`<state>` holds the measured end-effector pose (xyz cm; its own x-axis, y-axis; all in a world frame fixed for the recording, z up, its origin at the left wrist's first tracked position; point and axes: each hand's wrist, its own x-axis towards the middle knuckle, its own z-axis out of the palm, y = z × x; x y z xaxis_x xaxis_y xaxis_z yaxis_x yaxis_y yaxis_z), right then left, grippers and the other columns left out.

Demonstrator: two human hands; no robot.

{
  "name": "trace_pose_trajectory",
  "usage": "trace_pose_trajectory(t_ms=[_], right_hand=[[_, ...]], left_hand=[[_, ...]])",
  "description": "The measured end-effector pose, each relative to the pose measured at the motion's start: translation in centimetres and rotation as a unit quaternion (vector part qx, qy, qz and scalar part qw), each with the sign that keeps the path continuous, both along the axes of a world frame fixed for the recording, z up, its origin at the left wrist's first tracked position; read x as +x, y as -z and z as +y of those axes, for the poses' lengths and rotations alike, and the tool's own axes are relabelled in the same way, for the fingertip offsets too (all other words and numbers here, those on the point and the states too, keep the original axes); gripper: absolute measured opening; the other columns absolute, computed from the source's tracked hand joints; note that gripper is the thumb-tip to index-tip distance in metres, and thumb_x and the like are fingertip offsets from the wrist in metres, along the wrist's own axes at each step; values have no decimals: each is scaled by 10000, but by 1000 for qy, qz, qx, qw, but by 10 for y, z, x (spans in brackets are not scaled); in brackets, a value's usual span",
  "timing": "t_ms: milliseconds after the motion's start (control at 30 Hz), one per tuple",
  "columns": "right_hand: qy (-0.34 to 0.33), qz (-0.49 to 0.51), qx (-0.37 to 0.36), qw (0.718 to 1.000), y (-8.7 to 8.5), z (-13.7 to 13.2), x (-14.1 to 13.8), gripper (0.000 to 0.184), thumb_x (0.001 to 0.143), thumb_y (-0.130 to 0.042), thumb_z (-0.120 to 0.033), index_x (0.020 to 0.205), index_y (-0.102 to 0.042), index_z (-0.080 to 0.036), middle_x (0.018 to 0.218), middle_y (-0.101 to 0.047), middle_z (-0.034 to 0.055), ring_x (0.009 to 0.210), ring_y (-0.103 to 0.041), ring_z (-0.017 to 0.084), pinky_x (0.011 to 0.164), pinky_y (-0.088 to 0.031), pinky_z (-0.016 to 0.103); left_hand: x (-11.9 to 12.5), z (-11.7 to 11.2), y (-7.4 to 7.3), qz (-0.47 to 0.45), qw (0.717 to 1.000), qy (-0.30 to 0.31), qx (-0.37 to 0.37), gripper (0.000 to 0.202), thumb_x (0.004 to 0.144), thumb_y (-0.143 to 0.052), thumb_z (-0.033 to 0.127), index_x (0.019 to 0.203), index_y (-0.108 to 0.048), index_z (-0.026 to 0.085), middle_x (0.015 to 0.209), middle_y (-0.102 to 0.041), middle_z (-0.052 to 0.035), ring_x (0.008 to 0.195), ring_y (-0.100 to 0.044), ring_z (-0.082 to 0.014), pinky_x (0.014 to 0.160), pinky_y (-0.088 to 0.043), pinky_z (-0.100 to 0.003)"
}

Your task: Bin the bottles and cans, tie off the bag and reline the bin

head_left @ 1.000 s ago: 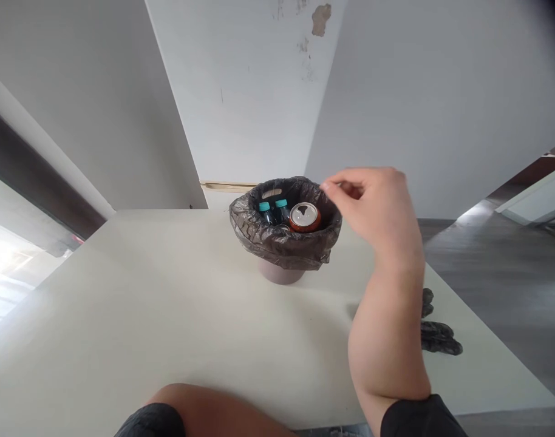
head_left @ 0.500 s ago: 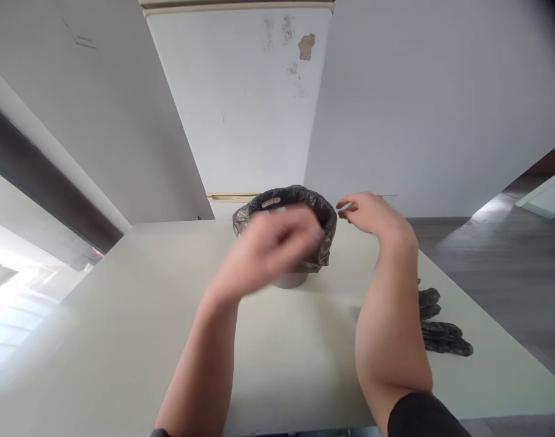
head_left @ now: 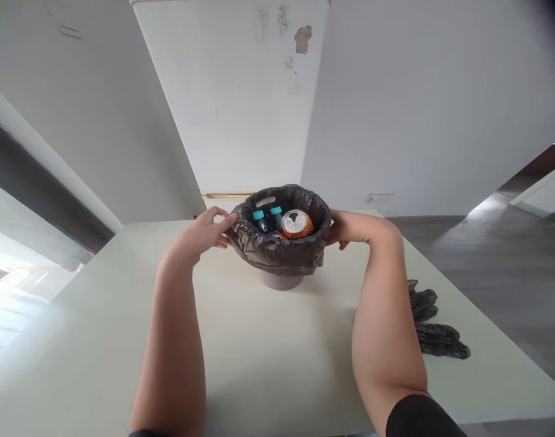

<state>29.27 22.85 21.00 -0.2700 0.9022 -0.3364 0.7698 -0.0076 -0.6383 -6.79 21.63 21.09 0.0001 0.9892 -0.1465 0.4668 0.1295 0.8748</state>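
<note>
A dark trash bag (head_left: 277, 256) lines a small round bin (head_left: 281, 282) on the table, its edge folded down over the rim. Inside lie an orange drink can (head_left: 297, 224), its opened top facing up, and two dark bottles with teal caps (head_left: 258, 215). My left hand (head_left: 205, 233) grips the bag's left edge, thumb on top and fingers underneath. On the opposite side my right hand (head_left: 349, 227) holds the bag's right edge; its fingertips are partly hidden behind the plastic.
Rolled black trash bags (head_left: 441, 340) lie on the pale table (head_left: 277, 364) to the right, partly behind my right forearm. A white fridge (head_left: 241, 97) stands just beyond the table's far edge, beside a grey wall with a socket (head_left: 380, 198).
My left hand has swung left from above the bin to the bag's left edge, uncovering the can and bottles. My right hand has moved in from beside the bin onto the bag's right edge.
</note>
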Motion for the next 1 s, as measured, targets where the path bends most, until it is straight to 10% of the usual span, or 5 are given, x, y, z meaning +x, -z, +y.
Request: trace_pose_trajectory(t_ms=[267, 467, 800, 1000], right_hand=[[113, -4, 91, 989, -10, -6, 3, 336, 839, -666, -179, 1129, -522, -268, 1051, -789, 23, 856, -701, 195, 754, -495, 317], [170, -22, 206, 964, -31, -29, 3, 134, 895, -596, -269, 1021, -551, -266, 950, -730, 12, 747, -638, 176, 617, -394, 298], [20, 37, 301, 953, -71, -96, -41, 261, 988, -644, -476, 871, -687, -247, 658, -636, -17, 585, -508, 138, 594, -347, 309], [-104, 13, 327, 939, -54, -96, -96, 352, 862, -836, -502, 811, -650, -207, 635, -557, -15, 590, -480, 133, 611, -305, 312]], left_hand=[[1, -7, -18, -205, 966, -53, 149, 224, 770, -798, 221, 879, -603, 212, 645, -529, 45, 536, -487, -74, 452, -411, -165], [2, -18, -34, -318, 930, -62, 173, 128, 769, -721, 77, 775, -639, 175, 603, -410, 44, 490, -333, -40, 373, -284, -156], [21, -52, -50, -324, 884, -60, 332, 133, 734, -633, 65, 725, -756, 116, 851, -728, -103, 692, -658, -154, 564, -576, -278], [45, -69, -54, -77, 899, -85, 423, 254, 730, -805, 90, 974, -822, 156, 910, -758, -49, 874, -711, -166, 725, -599, -248]])
